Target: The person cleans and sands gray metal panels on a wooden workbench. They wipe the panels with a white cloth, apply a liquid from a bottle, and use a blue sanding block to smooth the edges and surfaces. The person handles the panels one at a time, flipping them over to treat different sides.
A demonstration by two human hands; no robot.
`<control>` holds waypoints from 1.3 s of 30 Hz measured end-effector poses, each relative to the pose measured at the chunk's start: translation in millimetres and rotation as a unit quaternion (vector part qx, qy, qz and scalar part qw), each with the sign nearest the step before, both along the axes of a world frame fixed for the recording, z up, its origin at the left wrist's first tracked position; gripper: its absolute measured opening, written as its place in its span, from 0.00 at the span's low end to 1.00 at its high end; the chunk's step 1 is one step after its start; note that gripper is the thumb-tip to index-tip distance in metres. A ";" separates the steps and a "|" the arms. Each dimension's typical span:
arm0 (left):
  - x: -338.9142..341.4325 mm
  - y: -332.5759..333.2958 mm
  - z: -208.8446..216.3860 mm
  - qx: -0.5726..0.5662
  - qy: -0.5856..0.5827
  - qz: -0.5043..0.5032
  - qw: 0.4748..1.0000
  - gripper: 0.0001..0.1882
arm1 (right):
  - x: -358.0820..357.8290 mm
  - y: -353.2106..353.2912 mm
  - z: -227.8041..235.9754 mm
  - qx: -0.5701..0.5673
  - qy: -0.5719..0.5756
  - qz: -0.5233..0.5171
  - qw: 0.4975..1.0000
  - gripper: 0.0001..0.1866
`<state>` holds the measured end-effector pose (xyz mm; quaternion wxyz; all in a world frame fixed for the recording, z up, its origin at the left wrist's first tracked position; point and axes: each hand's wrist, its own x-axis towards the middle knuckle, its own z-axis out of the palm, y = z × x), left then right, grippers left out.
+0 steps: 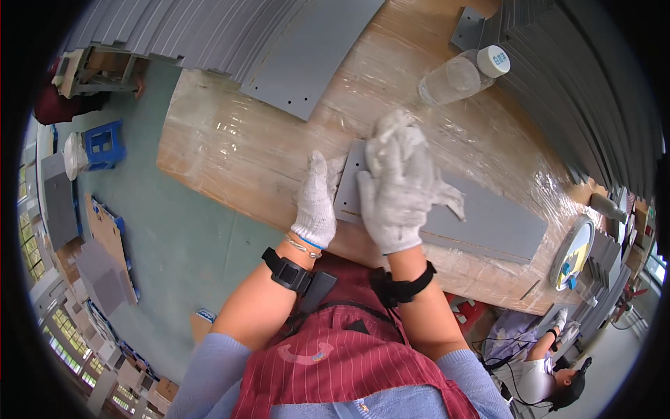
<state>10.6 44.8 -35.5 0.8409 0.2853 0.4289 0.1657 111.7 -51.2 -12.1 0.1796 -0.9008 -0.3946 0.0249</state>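
Note:
A flat grey panel (481, 216) with small holes near its left end lies on the plastic-wrapped work table (223, 140). My right hand (401, 185), in a white knitted glove, presses a greyish-white rag (450, 201) onto the panel. Part of the rag sticks out to the right of the hand; the rest is bunched under and above the fingers. At the panel's left end, my left hand (316, 202), also gloved, grips the edge with its thumb pointing away from me. Its other fingers are partly hidden.
Grey panels (188, 35) stand stacked at the far left, and more panels (579, 91) at the far right. A clear bottle (453, 80) with a white cap lies beyond my right hand. A round white-rimmed container (574, 251) is at right. Another person (548, 373) works at lower right.

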 end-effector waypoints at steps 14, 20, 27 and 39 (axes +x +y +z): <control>20.1 -10.5 -2.7 0.158 0.177 0.034 0.971 0.23 | 98.0 -145.9 -11.9 0.123 0.008 -0.088 0.988 0.35; 11.9 -6.2 -11.0 0.207 0.216 0.021 0.954 0.22 | 204.5 -286.6 -22.7 0.114 -0.101 -0.154 0.976 0.30; 17.1 -7.3 -16.2 0.229 0.219 0.031 0.948 0.24 | 327.0 -403.5 -42.7 0.062 -0.114 -0.208 0.970 0.25; 45.8 -38.3 98.6 0.295 0.118 -0.066 0.946 0.27 | 315.6 -319.1 91.8 0.038 0.069 0.131 0.988 0.49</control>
